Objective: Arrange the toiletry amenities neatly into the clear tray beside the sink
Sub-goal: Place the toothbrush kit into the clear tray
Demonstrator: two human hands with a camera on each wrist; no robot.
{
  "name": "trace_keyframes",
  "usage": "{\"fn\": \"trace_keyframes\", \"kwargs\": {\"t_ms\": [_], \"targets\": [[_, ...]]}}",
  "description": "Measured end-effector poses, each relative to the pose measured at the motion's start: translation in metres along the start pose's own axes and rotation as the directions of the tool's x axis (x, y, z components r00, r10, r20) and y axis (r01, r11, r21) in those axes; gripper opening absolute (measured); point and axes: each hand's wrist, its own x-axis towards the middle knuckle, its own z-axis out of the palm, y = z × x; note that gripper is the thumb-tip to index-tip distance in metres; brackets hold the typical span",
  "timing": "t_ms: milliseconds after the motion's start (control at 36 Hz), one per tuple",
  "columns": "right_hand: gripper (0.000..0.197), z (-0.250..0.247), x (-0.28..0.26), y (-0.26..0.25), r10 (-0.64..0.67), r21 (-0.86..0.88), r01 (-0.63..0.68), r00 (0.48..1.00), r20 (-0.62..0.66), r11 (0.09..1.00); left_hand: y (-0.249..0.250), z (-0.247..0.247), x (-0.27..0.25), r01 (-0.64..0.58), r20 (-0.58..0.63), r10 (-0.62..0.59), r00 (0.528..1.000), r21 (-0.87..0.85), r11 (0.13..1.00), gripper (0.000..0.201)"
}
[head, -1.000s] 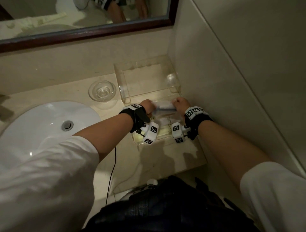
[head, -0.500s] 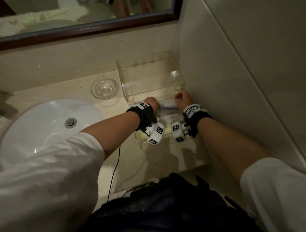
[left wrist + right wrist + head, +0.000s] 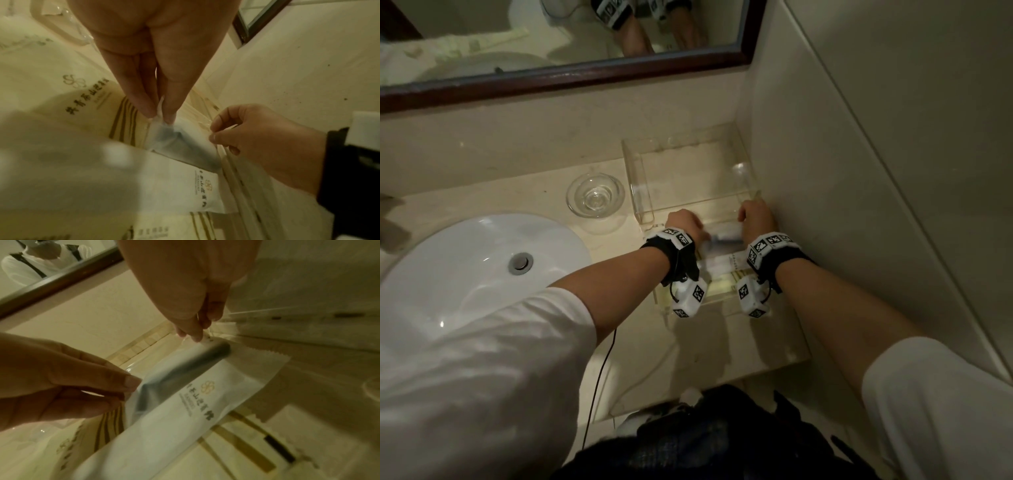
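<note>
**One sachet held at both ends over the tray**

While my forearms reached over the counter (image 3: 722,346), I held one white sachet (image 3: 191,391) stretched between both hands, low over the packets (image 3: 86,100) already lying in the near part of the clear tray (image 3: 635,178). My left hand (image 3: 683,222) pinched one end between thumb and fingertips; my right hand (image 3: 756,219) pinched the other end the same way, fingers pressed together on the sealed edge.

The risk, as I judged it, was the slippery film: a thin pinch on an edge could let one end drop, so the sachet would land crooked across the packets beneath, or nudge them out of line.

Counted: one sachet in hand with a dark tube-like shape inside, at least three printed packets under it, more hidden by my wrists. Beyond, the tray's far part looked bare, one glass dish (image 3: 595,197) stood beside it, one sink (image 3: 465,260) to the left.
</note>
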Motion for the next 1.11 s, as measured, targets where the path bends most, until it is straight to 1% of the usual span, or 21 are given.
{"fn": "trace_keyframes", "kwargs": {"t_ms": [56, 139, 222, 306, 389, 417, 500, 556, 611, 667, 750, 806, 972, 1111], "targets": [[0.022, 0.000, 0.000, 0.001, 0.004, -0.011, -0.004, 1.000, 0.008, 1.000, 0.000, 0.002, 0.001, -0.014, -0.014, 0.015, 1.000, 0.005, 1.000, 0.032], [0.024, -0.003, 0.002, 0.000, 0.004, -0.053, -0.001, 0.999, 0.052, 0.999, -0.002, 0.007, 0.002, -0.037, -0.031, 0.038, 0.999, 0.032, 0.999, 0.029], [0.024, -0.005, 0.003, -0.001, 0.023, -0.088, -0.017, 0.997, 0.068, 0.996, -0.004, 0.012, 0.003, -0.052, -0.050, 0.054, 0.997, 0.046, 0.998, 0.021], [0.018, -0.004, 0.001, -0.003, 0.035, -0.098, -0.028, 0.996, 0.077, 0.995, -0.005, 0.014, 0.003, -0.047, -0.062, 0.048, 0.997, 0.026, 0.999, 0.024], [0.022, -0.005, -0.001, -0.005, 0.043, -0.109, -0.030, 0.992, 0.117, 0.994, -0.004, 0.013, 0.004, -0.059, -0.072, 0.059, 0.996, -0.006, 0.998, 0.029], [0.024, -0.006, -0.002, -0.006, 0.044, -0.119, -0.028, 0.990, 0.132, 0.993, -0.003, 0.012, 0.004, -0.072, -0.069, 0.071, 0.995, -0.012, 0.997, 0.028], [0.028, -0.008, -0.002, -0.007, 0.048, -0.140, -0.024, 0.985, 0.166, 0.990, -0.001, 0.010, 0.006, -0.097, -0.034, 0.098, 0.995, 0.013, 0.995, 0.016], [0.017, -0.011, -0.003, -0.010, 0.077, -0.170, -0.043, 0.977, 0.201, 0.985, -0.001, 0.011, 0.008, -0.116, -0.026, 0.117, 0.993, 0.015, 0.993, 0.017], [0.023, -0.013, -0.003, -0.011, 0.097, -0.185, -0.056, 0.971, 0.220, 0.981, -0.001, 0.012, 0.007, -0.127, -0.026, 0.127, 0.992, 0.023, 0.992, 0.017], [0.015, -0.013, -0.004, -0.011, 0.107, -0.178, -0.067, 0.969, 0.221, 0.982, -0.001, 0.013, 0.007, -0.125, -0.024, 0.125, 0.992, 0.020, 0.992, 0.018], [0.030, -0.012, -0.005, -0.009, 0.105, -0.180, -0.070, 0.975, 0.195, 0.981, -0.001, 0.010, 0.006, -0.111, -0.005, 0.111, 0.994, -0.001, 0.994, 0.017], [0.034, -0.014, -0.006, -0.009, 0.106, -0.173, -0.074, 0.977, 0.185, 0.982, -0.003, 0.007, 0.006, -0.095, 0.018, 0.096, 0.995, -0.030, 0.995, 0.016], [0.037, -0.017, -0.010, -0.012, 0.126, -0.140, -0.104, 0.978, 0.165, 0.985, -0.008, -0.002, 0.004, -0.055, 0.085, 0.063, 0.994, -0.099, 0.994, 0.018], [0.036, -0.019, -0.011, -0.012, 0.158, -0.119, -0.137, 0.970, 0.184, 0.983, -0.017, -0.004, 0.004, -0.021, 0.133, 0.047, 0.990, -0.190, 0.982, 0.014]]}}
